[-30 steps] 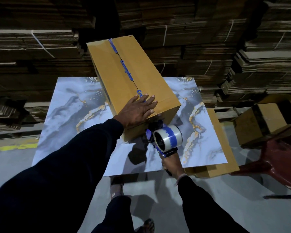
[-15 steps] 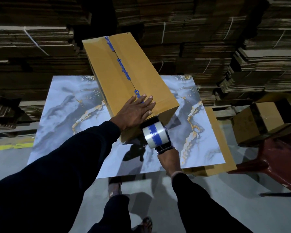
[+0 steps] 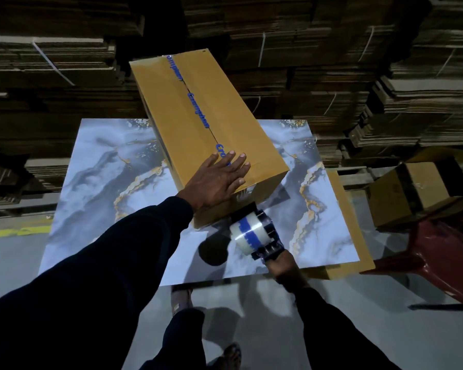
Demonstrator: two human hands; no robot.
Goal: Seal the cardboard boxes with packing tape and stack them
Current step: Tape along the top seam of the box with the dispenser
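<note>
A long brown cardboard box (image 3: 198, 110) stands on the marble-patterned table (image 3: 96, 169), its top seam covered by clear tape with blue lettering. My left hand (image 3: 219, 178) lies flat with spread fingers on the near end of the box top. My right hand (image 3: 285, 267) grips the handle of a blue tape dispenser (image 3: 251, 232) holding a clear roll with a blue stripe. The dispenser's head sits against the box's near end face, just below the top edge.
Tall stacks of flattened cardboard (image 3: 332, 62) fill the background. A brown box (image 3: 414, 190) rests on a red plastic chair (image 3: 444, 260) at the right. Another flat brown carton (image 3: 350, 225) sticks out beneath the table's right side. Grey floor with a yellow line (image 3: 16, 232) lies left.
The dispenser swung up against the box's near end, then came back down and to the right with my right hand. My left hand stayed flat on the box.
</note>
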